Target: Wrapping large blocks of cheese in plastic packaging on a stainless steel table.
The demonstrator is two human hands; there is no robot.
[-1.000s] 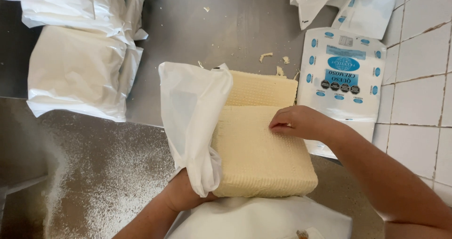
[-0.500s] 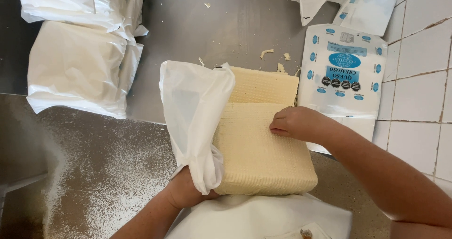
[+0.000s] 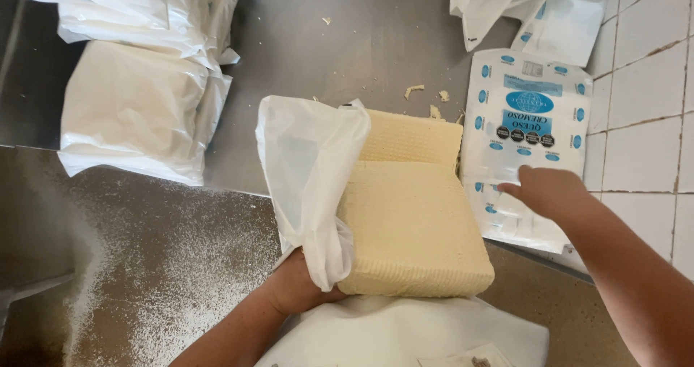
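Gripping the white bag [image 3: 311,179] beside the cheese block [image 3: 412,229], left hand [image 3: 296,287]; right hand [image 3: 549,190] open.

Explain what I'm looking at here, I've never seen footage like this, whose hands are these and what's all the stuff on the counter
The picture comes from a camera worn on a person's head, looking down at their own two bare hands over a steel counter beside a white tiled wall.

In the middle sits a big pale yellow cheese block with a fine dotted texture. The left hand grips a white plastic bag bunched against the block's left side. The right hand is open, holds nothing, and hovers over a flat printed white-and-blue bag lying to the right.

At top left is a stack of wrapped white packages; more printed bags lie at top right. Small cheese crumbs lie behind the block, and white grains are scattered over the lower left.
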